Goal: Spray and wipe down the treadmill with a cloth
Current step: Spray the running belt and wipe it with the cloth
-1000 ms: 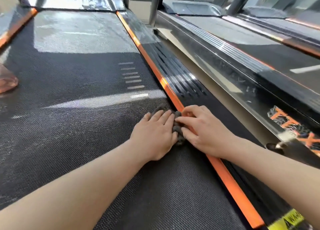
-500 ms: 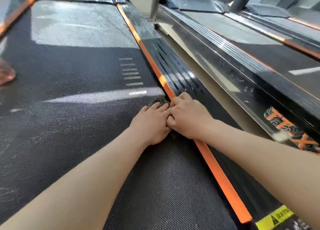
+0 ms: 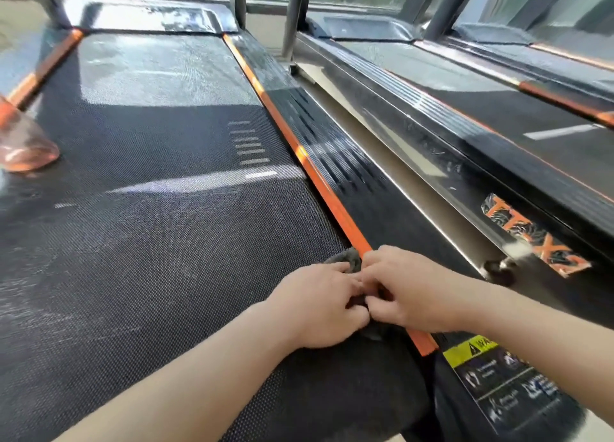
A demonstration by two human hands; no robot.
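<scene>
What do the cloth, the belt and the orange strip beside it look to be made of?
Cloth: dark grey, fuzzy pile, probably microfibre. Belt: black, matte, fine dotted weave texture, likely rubberised fabric. Orange strip: smooth, slightly glossy, catching sunlight, apparently hard plastic, though painted metal cannot be ruled out.

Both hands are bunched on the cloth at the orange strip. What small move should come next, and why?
Probably push the cloth forward along the orange strip. The left hand and right hand press it at the belt's near right edge, and the strip's long stretch ahead lies beyond them.
</scene>
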